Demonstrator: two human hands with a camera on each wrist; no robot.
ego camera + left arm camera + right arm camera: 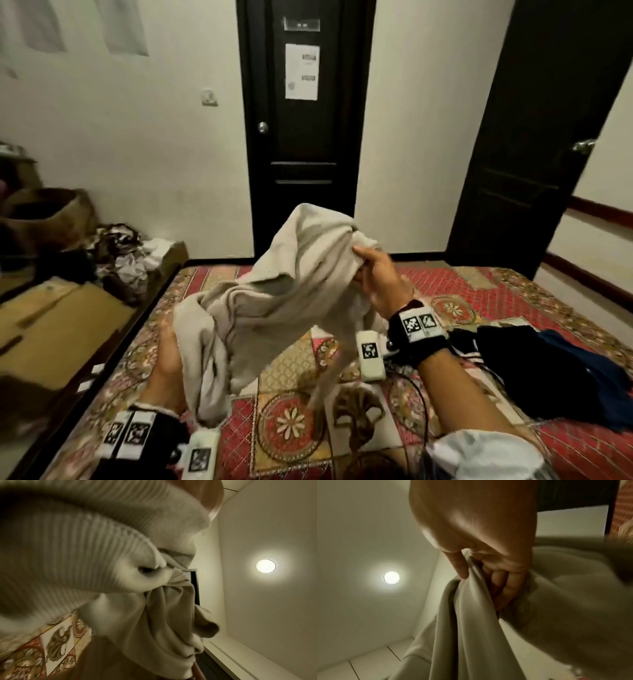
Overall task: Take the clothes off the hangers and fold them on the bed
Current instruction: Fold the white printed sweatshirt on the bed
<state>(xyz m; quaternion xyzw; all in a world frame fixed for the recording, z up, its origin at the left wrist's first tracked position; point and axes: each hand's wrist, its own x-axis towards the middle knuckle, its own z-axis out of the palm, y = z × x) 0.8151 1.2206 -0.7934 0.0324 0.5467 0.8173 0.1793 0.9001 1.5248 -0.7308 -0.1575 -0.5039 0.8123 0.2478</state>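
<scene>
**Beige garment held up over the bed**

The right hand (pixel 378 279) is gripping the top of a beige garment (pixel 274 291), its fingers (pixel 508 582) curling into a bunched fold and the thumb pressing the cloth from the other side. The left hand (pixel 169 356) is sitting low under the hanging cloth, mostly covered, so its grasp cannot be told. The garment is hanging bunched above the patterned bed (pixel 496 291). A dark pile of clothes (pixel 548 370) is lying on the bed beside the right wrist.
</scene>
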